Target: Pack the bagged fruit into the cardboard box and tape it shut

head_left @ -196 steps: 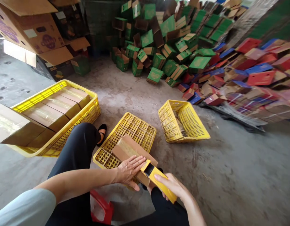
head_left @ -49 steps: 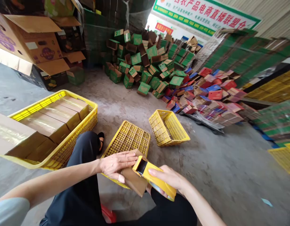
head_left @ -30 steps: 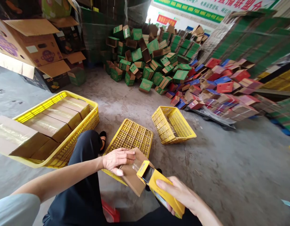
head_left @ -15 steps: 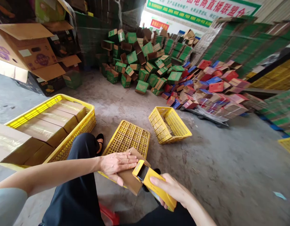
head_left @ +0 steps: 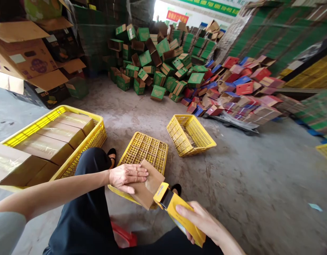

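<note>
A small brown cardboard box (head_left: 150,180) lies on an upturned yellow plastic crate (head_left: 146,148) in front of me. My left hand (head_left: 128,178) presses flat on the box's upper left part, fingers stretched out and holding nothing. In my right hand (head_left: 196,219) is a yellow tape dispenser (head_left: 183,212), gripped around its body. The dispenser's head is at the box's right edge, and a shiny strip that looks like clear tape shows on the cardboard between it and my left hand. The fingers under the dispenser are partly hidden.
To the left stands a yellow crate (head_left: 98,132) with several taped boxes (head_left: 46,145). Another yellow crate (head_left: 191,136) sits tilted ahead. Piles of green boxes (head_left: 158,92) and red and blue boxes (head_left: 244,88) lie beyond. Something red (head_left: 123,235) is by my legs.
My right hand has drawn the tape dispenser right and slightly down, from over the box to its edge. More of the box top and its shiny strip show. My left hand has shifted slightly left.
</note>
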Motion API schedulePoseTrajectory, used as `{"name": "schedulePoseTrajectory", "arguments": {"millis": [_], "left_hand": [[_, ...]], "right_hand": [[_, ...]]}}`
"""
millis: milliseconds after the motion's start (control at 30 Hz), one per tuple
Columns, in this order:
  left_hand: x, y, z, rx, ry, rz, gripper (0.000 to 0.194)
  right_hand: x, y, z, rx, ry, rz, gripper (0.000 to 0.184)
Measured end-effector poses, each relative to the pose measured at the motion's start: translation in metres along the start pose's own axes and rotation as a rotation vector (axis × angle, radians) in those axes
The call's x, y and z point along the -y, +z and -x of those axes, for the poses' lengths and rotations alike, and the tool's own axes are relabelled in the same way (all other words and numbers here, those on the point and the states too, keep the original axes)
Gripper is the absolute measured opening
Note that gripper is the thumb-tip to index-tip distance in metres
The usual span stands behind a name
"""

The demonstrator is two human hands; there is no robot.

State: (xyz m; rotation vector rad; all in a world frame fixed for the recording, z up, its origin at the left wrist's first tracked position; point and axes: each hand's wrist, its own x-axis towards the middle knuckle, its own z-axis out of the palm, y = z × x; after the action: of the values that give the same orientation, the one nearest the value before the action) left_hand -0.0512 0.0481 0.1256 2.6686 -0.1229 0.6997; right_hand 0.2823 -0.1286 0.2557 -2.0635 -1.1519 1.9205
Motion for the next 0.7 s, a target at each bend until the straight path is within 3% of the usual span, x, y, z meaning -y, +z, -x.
{"name": "schedulePoseTrajectory", "arguments": {"millis": [267, 467, 600, 700], "left_hand": [[-0.023, -0.021, -0.023, 0.102, -0.009, -0.010, 0.092], [-0.045, -0.008, -0.055, 0.190, -0.033, 0.049, 0.096], [-0.042, 0.000, -0.054, 0.205, -0.042, 0.077, 0.102], [-0.036, 0.001, -0.049, 0.190, -0.049, 0.080, 0.095]], "right_hand": [[-0.004, -0.002, -0.009, 0.002, -0.040, 0.030, 0.069], [-0.009, 0.000, -0.009, 0.005, -0.024, -0.007, 0.072], [-0.007, 0.000, -0.008, 0.023, -0.051, -0.028, 0.073], [-0.011, -0.001, -0.010, 0.036, -0.077, -0.038, 0.073]]}}
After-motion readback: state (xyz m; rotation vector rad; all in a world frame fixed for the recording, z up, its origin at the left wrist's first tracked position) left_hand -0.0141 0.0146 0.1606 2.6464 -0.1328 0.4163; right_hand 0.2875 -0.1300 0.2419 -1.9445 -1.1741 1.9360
